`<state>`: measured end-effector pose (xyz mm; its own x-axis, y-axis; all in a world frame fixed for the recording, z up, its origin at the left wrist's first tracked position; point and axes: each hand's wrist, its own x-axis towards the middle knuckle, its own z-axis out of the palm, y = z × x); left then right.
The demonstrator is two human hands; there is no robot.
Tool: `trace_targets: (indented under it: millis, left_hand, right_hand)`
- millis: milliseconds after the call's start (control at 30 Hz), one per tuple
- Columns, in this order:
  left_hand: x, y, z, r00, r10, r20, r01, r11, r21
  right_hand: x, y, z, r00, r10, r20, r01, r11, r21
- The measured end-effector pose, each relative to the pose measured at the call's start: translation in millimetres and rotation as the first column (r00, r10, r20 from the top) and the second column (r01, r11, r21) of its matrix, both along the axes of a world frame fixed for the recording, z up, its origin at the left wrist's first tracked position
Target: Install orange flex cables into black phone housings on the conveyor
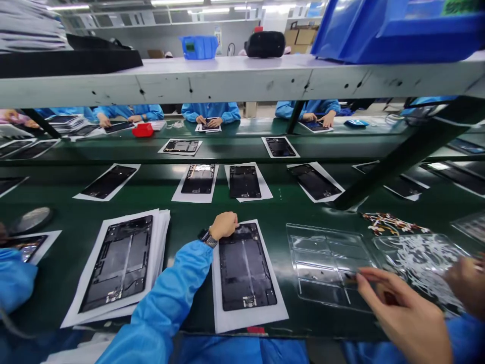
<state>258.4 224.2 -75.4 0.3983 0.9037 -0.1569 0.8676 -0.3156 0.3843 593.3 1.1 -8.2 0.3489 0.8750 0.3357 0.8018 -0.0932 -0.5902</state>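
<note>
A dark tablet frame (244, 270) lies on a white sheet (231, 318) in front of me on the green belt. My left hand (224, 225), in a blue sleeve with a wristwatch, is curled on the frame's top left edge. My right hand (397, 311) reaches over a clear plastic tray (322, 253) at the right. Its fingers are spread, and the index fingertip is beside a small dark piece in one tray pocket.
A second tablet frame lies on a stack of sheets (119, 263) to my left. More frames on paper (244, 182) line the belt. White cable parts (420, 258) fill a tray at the right, where another hand (470, 280) works. Co-workers in blue sit across. A shelf (235, 78) hangs overhead.
</note>
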Motion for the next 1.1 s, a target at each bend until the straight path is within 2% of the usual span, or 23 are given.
trace_targets:
  millis: [100, 167, 233, 267, 333, 367, 400, 433, 467, 533, 600, 633, 700, 800, 967, 1100]
  left_hand:
    - [14, -4, 7.1, 0.997, -0.012, 0.07, 0.013, 1.0, -0.002]
    - [22, -17, 16.7, 0.992, 0.009, 0.127, -0.012, 1.0, 0.022]
    - [26, -39, 27.6, 0.942, 0.002, 0.337, 0.021, 0.998, -0.064]
    - [26, -52, 32.4, 0.869, -0.001, 0.495, 0.093, 0.982, -0.162]
    - [22, -79, 38.9, 0.645, 0.075, 0.76, 0.303, 0.888, -0.345]
    - [19, -92, 40.2, 0.564, 0.137, 0.814, 0.368, 0.841, -0.396]
    - [15, -102, 40.3, 0.546, 0.179, 0.819, 0.365, 0.829, -0.424]
    - [9, -111, 39.2, 0.574, 0.196, 0.795, 0.299, 0.854, -0.426]
    - [4, -117, 37.3, 0.635, 0.198, 0.747, 0.187, 0.899, -0.397]
    - [-8, -124, 31.2, 0.786, 0.18, 0.591, -0.047, 0.971, -0.233]
    - [-19, -127, 23.3, 0.907, 0.158, 0.389, -0.16, 0.987, -0.027]
    - [-24, -128, 19.1, 0.945, 0.141, 0.296, -0.164, 0.985, 0.055]
    - [-33, -131, 11.2, 0.986, 0.07, 0.151, -0.095, 0.982, 0.163]
    - [-42, -133, 2.8, 0.999, -0.043, 0.023, 0.036, 0.966, 0.257]
    - [-45, -127, -5.0, 0.997, -0.027, -0.065, 0.051, 0.917, 0.396]
    - [-42, -122, -10.9, 0.998, -0.037, -0.058, 0.059, 0.894, 0.443]
  right_hand:
    - [-32, 0, 16.1, 0.978, 0.187, -0.089, -0.187, 0.982, 0.011]
    - [-56, 11, 19.8, 0.938, 0.321, -0.127, -0.328, 0.944, -0.033]
    - [-76, 32, 21.0, 0.895, 0.412, -0.171, -0.434, 0.893, -0.119]
    - [-85, 46, 21.0, 0.876, 0.44, -0.196, -0.472, 0.865, -0.168]
    - [-101, 78, 19.3, 0.846, 0.472, -0.249, -0.525, 0.82, -0.231]
    - [-109, 94, 17.3, 0.826, 0.484, -0.289, -0.553, 0.796, -0.245]
    - [-116, 110, 14.3, 0.803, 0.494, -0.333, -0.581, 0.774, -0.25]
    - [-124, 124, 10.3, 0.777, 0.505, -0.376, -0.61, 0.751, -0.253]
    - [-132, 137, 5.3, 0.75, 0.517, -0.413, -0.64, 0.726, -0.253]
    - [-147, 156, -7.0, 0.706, 0.538, -0.46, -0.687, 0.679, -0.26]
    - [-160, 169, -20.9, 0.686, 0.566, -0.457, -0.716, 0.639, -0.283]
    - [-166, 174, -27.8, 0.683, 0.581, -0.443, -0.723, 0.622, -0.299]
    - [-177, 182, -39.9, 0.687, 0.606, -0.401, -0.726, 0.6, -0.337]
    - [-192, 193, -52.8, 0.696, 0.639, -0.327, -0.716, 0.589, -0.375]
    - [-212, 212, -61.8, 0.701, 0.679, -0.218, -0.694, 0.578, -0.429]
    - [-222, 223, -64.1, 0.694, 0.695, -0.186, -0.669, 0.529, -0.522]
